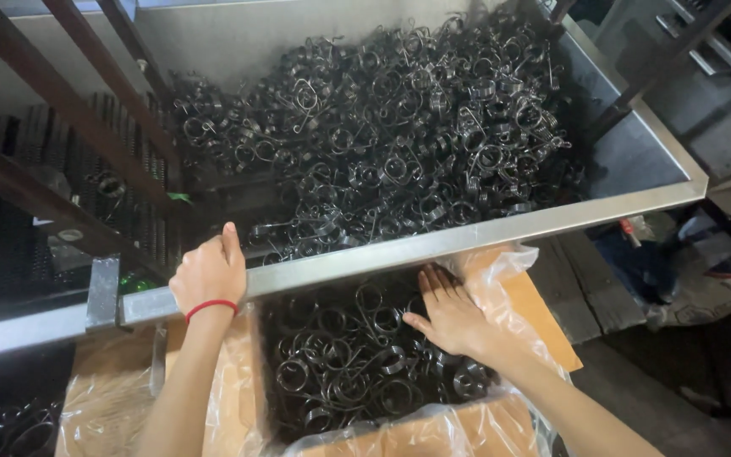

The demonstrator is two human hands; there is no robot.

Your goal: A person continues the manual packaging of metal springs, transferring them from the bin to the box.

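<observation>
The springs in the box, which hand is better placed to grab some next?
Probably the right hand: it lies flat on the springs in the lined box. The left hand is up on the metal bin's rim, fingers hooked over the edge, away from them.

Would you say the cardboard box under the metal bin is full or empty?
Partly full: dark wire springs cover the bottom of the plastic-lined cardboard box, below its rim.
</observation>
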